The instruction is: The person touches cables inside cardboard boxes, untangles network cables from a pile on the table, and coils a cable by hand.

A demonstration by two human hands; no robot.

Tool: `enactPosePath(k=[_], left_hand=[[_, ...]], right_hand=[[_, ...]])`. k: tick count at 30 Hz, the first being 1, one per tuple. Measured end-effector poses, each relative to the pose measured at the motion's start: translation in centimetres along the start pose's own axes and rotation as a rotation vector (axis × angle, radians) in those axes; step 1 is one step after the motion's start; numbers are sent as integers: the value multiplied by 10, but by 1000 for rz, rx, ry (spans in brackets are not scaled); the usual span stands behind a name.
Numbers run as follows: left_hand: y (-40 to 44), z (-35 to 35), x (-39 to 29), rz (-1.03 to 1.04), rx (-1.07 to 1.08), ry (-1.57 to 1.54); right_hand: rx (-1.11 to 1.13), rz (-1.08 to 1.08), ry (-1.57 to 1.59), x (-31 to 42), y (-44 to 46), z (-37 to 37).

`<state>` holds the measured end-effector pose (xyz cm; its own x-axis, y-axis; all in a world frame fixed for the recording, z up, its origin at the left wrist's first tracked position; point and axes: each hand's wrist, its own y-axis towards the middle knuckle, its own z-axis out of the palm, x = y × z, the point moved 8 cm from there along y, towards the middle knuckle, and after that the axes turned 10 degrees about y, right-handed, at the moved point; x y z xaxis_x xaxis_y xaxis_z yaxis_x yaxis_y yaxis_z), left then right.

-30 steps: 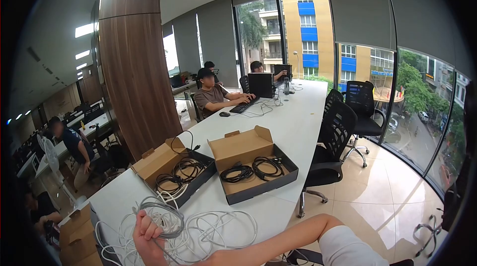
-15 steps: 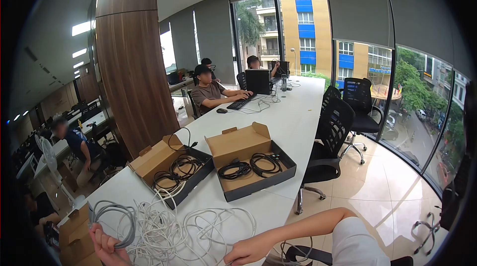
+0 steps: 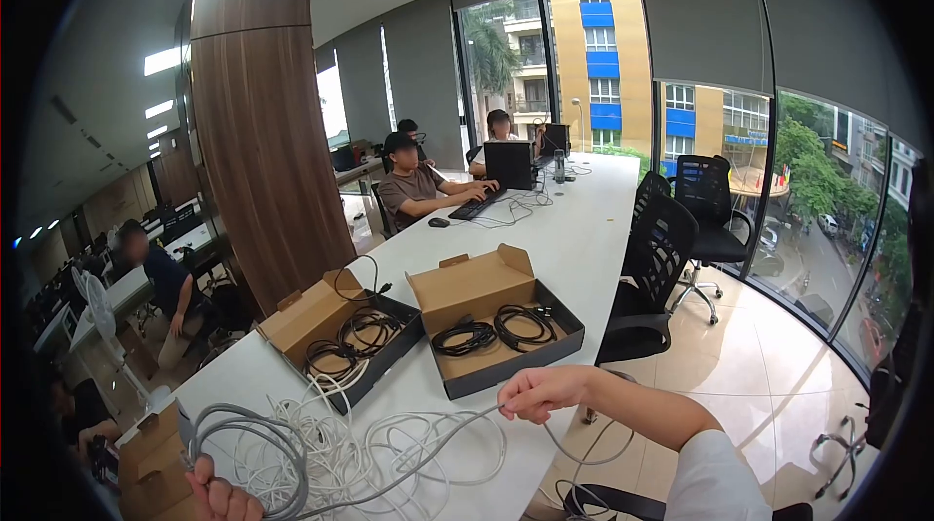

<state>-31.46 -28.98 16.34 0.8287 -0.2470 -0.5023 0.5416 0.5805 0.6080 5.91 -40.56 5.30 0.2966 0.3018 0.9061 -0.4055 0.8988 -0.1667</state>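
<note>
My left hand (image 3: pixel 224 497) is closed round a coiled grey cable (image 3: pixel 297 458) at the lower left. A length of that cable runs right across the table to my right hand (image 3: pixel 535 395), whose fingers pinch it near the table's right edge, and more cable hangs below. Between my hands a tangle of white cables (image 3: pixel 326 443) lies on the white table (image 3: pixel 389 268). Just beyond it, an open cardboard box (image 3: pixel 370 380) holds black cables and a white one. To its right, a second open box (image 3: pixel 506 375) holds two coiled black cables (image 3: pixel 525 326).
Another cardboard box (image 3: pixel 156 463) stands at the lower left. Black chairs (image 3: pixel 657 258) line the right side. A person (image 3: pixel 413 192) types on a keyboard (image 3: pixel 477 204) beside a monitor (image 3: pixel 509 166); other people sit farther back and at the left. A wooden pillar (image 3: pixel 258 132) rises behind.
My right hand has moved up and right, drawing out a length of grey cable. My left hand moved left, then slightly right and lower, with the coil. The person at far left has shifted right.
</note>
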Motion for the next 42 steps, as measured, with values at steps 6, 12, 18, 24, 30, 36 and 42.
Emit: enactPosePath(k=[6, 12, 18, 24, 30, 36, 42], left_hand=[[2, 1, 38, -158, 70, 96], [-4, -14, 78, -327, 155, 276], [0, 5, 114, -477, 15, 504], [9, 15, 153, -623, 100, 757], [16, 12, 179, -642, 31, 756], [14, 5, 204, -704, -36, 678], [16, 8, 209, -662, -135, 635]], right_hand=[[-471, -130, -548, 22, -8, -32], [-762, -324, -899, 58, -16, -28], [-457, -242, -80, 48, -2, -34], [-306, -275, 420, 58, 7, -19], [-273, -348, 343, 67, 13, 22], [-133, -379, 239, 60, 31, 38], [-103, -415, 0, 57, 36, 68]])
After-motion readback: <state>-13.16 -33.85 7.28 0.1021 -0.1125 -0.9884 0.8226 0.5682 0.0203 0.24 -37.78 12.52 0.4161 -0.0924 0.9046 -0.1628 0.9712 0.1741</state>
